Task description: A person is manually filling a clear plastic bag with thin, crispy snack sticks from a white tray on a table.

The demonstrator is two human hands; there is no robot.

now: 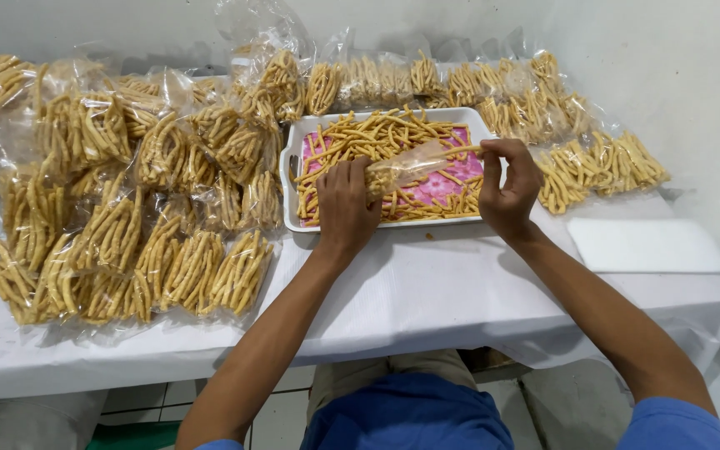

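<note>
A white-covered table [427, 300] is seen from above, w/ a white tray [293, 158] as landmark near its centre. Left of the tray, a big heap of filled clear bags of yellow stick snacks [127, 225] is piled; behind & right of the tray, more filled bags [577, 158] are lined up. Loose snack sticks [360, 137] are spread in the tray over a pink liner. Over the tray, a clear plastic bag [406, 165], part filled, is held sideways: left hand [345, 208] is wrapped around its filled end, right hand [506, 187] pinches its open mouth w/ thumb & fingers. Right of the tray lies 1 flat white sheet [647, 244].

Risk, as judged: sticks could spill or snap if the mouth slips.

Left fingertips are hidden; bag seals can't be made out.
</note>
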